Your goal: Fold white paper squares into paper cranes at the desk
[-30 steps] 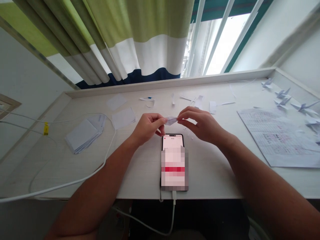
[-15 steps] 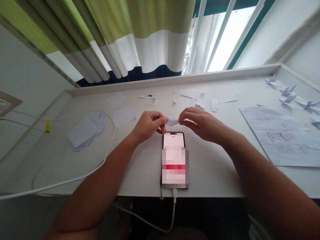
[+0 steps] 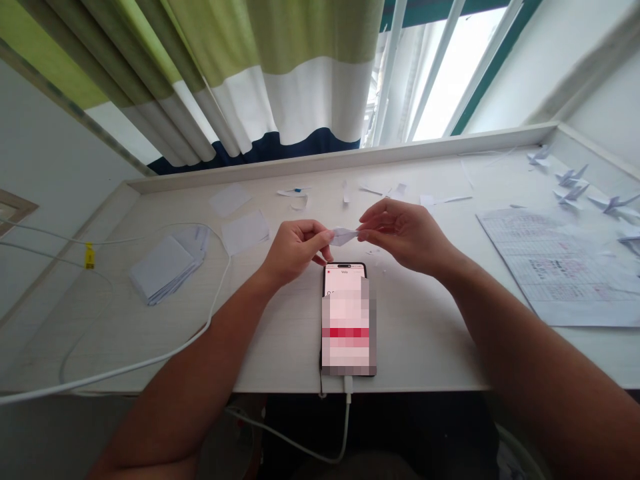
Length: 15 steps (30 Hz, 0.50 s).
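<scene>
My left hand (image 3: 294, 248) and my right hand (image 3: 400, 233) both pinch a small folded piece of white paper (image 3: 343, 235) between their fingertips. The paper hangs just above the white desk (image 3: 410, 333), over the top end of a phone (image 3: 346, 319) that lies face up with its screen lit. The left fingers are curled in on the paper's left end. The right thumb and forefinger grip its right tip.
A stack of white paper squares (image 3: 167, 265) lies at the left, with two loose squares (image 3: 245, 231) beyond it. A white cable (image 3: 150, 360) loops across the left side. Paper scraps (image 3: 395, 191) lie near the window ledge. A printed sheet (image 3: 560, 267) and several folded paper cranes (image 3: 573, 187) are at the right.
Both hands lifted the folded paper slightly, and the right hand's fingers shifted their pinch on its tip. The view tilted a little; the phone and papers stayed put.
</scene>
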{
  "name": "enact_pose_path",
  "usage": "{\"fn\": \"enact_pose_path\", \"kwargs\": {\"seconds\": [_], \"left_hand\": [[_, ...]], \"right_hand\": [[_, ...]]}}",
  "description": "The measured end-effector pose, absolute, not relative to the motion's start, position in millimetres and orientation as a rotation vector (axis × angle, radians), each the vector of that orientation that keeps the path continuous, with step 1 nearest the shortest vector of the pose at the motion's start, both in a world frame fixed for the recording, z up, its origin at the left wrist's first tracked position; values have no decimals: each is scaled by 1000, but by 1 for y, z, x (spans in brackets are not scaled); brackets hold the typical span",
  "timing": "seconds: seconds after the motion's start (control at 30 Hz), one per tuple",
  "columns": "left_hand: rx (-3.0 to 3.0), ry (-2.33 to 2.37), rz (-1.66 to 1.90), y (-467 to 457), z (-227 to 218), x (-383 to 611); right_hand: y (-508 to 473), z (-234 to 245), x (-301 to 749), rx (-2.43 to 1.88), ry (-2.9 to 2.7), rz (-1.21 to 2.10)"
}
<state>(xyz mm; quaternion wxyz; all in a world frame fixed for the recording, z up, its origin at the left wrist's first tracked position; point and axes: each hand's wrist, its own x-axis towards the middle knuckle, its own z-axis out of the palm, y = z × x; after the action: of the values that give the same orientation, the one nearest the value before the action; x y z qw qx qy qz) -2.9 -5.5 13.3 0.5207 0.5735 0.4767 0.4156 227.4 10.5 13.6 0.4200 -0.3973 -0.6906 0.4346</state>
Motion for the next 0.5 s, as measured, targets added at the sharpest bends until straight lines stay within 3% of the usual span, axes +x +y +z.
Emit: {"fn": "enact_pose_path", "kwargs": {"seconds": [0.5], "left_hand": [[1223, 1025, 997, -12, 13, 8]], "right_hand": [[9, 18, 222, -957, -1581, 1311]]}}
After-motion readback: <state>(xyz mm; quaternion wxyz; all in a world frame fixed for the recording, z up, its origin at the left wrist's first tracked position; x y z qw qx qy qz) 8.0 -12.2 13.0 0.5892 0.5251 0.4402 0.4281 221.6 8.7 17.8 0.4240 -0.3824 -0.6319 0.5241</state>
